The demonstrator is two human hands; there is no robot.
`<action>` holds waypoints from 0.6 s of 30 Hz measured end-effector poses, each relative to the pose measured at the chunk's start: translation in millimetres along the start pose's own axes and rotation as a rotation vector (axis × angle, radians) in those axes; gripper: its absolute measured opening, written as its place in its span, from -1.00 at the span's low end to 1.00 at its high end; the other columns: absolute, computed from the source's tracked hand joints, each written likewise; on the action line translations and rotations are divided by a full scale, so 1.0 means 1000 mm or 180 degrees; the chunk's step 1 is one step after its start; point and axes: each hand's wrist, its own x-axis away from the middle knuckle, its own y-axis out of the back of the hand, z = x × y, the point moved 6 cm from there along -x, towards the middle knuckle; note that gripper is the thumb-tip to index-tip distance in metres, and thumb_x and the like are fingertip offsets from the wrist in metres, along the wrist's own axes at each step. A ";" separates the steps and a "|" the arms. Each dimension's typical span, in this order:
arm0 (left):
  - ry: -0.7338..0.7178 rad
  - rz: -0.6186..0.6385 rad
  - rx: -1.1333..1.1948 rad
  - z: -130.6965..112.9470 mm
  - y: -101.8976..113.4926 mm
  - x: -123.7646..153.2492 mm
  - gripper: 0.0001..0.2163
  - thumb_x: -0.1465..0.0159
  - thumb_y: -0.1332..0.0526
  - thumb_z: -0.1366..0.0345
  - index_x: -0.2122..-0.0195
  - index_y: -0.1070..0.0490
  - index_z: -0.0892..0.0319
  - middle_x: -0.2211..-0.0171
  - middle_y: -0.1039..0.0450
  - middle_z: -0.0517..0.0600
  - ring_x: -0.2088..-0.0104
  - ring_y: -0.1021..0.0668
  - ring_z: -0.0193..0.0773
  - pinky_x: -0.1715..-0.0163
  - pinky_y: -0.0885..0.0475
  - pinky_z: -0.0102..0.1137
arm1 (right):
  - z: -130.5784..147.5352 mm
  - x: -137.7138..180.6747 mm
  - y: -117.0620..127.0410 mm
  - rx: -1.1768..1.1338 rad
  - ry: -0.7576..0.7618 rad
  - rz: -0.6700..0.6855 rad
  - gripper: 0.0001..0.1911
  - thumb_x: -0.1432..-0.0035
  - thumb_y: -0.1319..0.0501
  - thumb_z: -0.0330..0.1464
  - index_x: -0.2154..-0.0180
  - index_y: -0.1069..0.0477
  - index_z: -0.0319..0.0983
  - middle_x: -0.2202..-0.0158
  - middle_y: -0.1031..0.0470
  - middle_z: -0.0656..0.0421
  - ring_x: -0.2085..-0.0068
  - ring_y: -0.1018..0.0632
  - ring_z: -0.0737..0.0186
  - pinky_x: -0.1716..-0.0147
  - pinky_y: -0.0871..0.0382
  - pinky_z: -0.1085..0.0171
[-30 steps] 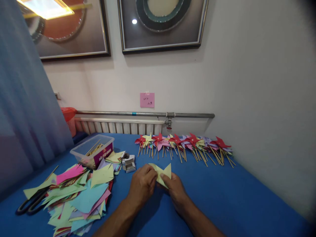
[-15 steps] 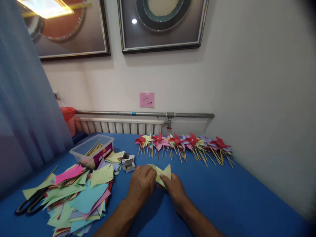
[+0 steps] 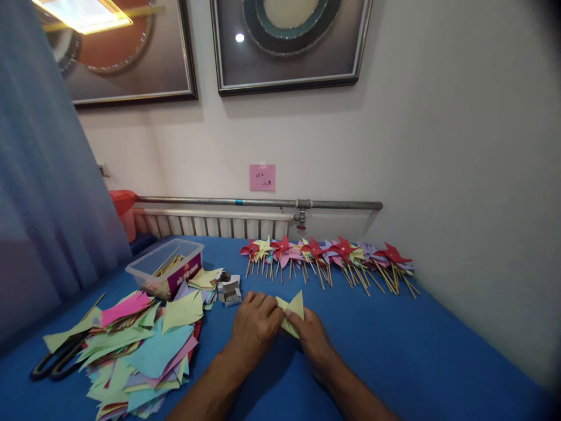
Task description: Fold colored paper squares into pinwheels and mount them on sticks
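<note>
A pale yellow paper pinwheel (image 3: 297,307) with folded, pointed blades is held between my two hands above the blue tabletop. My left hand (image 3: 258,321) closes on its left side, the fingers curled over the paper and hiding part of it. From the right, my right hand (image 3: 309,333) pinches it with the thumb pressed on its middle. Just beyond my left hand stands a small open grey box (image 3: 230,291) with tiny shiny bits in it. Left of my forearm lies a heap of cut coloured paper sheets (image 3: 162,351).
Finished pinwheels (image 3: 342,251) on sticks lie in a row along the wall. A clear plastic tub (image 3: 149,285) holds wooden sticks. Black-handled scissors (image 3: 65,359) lie partly under paper at left. A blue curtain (image 3: 52,175) hangs at the left; a metal pipe (image 3: 219,201) runs behind.
My left hand has shifted slightly right over the paper, covering its left blade. The right hand keeps its pinch almost in place.
</note>
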 end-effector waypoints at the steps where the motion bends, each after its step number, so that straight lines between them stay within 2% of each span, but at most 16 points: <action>1: -0.0030 0.0013 -0.0030 -0.001 0.000 0.000 -0.81 -0.38 -0.21 0.37 0.41 -0.43 0.16 0.40 -0.43 -0.03 0.36 -0.39 -0.22 0.28 -0.16 -0.27 | 0.000 0.000 0.000 -0.0007 0.0011 0.0019 -0.57 -0.09 -0.35 -0.04 0.27 -0.50 -0.31 0.42 -0.54 0.14 0.43 -0.46 0.24 0.44 -0.32 0.31; 4: -0.0107 0.0061 -0.0127 -0.002 0.000 -0.001 -0.80 -0.39 -0.20 0.36 0.41 -0.44 0.16 0.41 -0.42 -0.03 0.36 -0.39 -0.22 0.27 -0.17 -0.26 | -0.001 -0.001 0.000 -0.0011 0.0069 0.0031 -0.54 -0.10 -0.34 0.00 0.27 -0.51 -0.31 0.43 -0.53 0.14 0.41 -0.47 0.23 0.42 -0.32 0.30; 8: -0.0165 0.0091 -0.0152 -0.004 -0.001 -0.001 -0.83 -0.40 -0.19 0.35 0.36 -0.46 0.14 0.40 -0.44 -0.02 0.36 -0.40 -0.23 0.27 -0.17 -0.26 | -0.008 -0.005 0.004 -0.0060 -0.0066 0.0079 -0.52 -0.02 -0.39 -0.01 0.25 -0.53 -0.30 0.41 -0.56 0.13 0.39 -0.52 0.18 0.37 -0.37 0.27; 12: -0.0004 0.0135 0.0143 -0.002 0.001 0.001 -0.81 -0.41 -0.15 0.36 0.36 -0.48 0.15 0.36 -0.48 0.00 0.34 -0.42 -0.22 0.27 -0.19 -0.27 | -0.008 -0.009 0.009 0.0161 -0.0093 -0.0036 -0.51 0.03 -0.40 -0.03 0.25 -0.54 -0.32 0.39 -0.60 0.10 0.37 -0.55 0.13 0.38 -0.40 0.26; 15: 0.0637 0.0084 0.0811 0.010 0.006 0.001 -0.80 -0.40 -0.10 0.36 0.33 -0.49 0.16 0.30 -0.50 0.02 0.28 -0.47 -0.22 0.23 -0.24 -0.29 | -0.003 -0.008 0.012 0.0274 -0.0103 -0.0192 -0.51 0.03 -0.40 -0.04 0.23 -0.55 -0.32 0.35 -0.64 0.06 0.33 -0.59 0.08 0.35 -0.44 0.23; 18: 0.1934 0.0132 0.1628 0.034 0.002 0.007 -0.80 -0.37 -0.11 0.30 0.35 -0.48 0.17 0.36 -0.48 0.00 0.31 -0.48 -0.25 0.27 -0.28 -0.35 | 0.003 -0.004 0.012 0.0185 -0.0105 -0.0251 -0.50 0.01 -0.39 -0.03 0.19 -0.55 -0.31 0.30 -0.66 0.04 0.30 -0.61 0.05 0.34 -0.46 0.23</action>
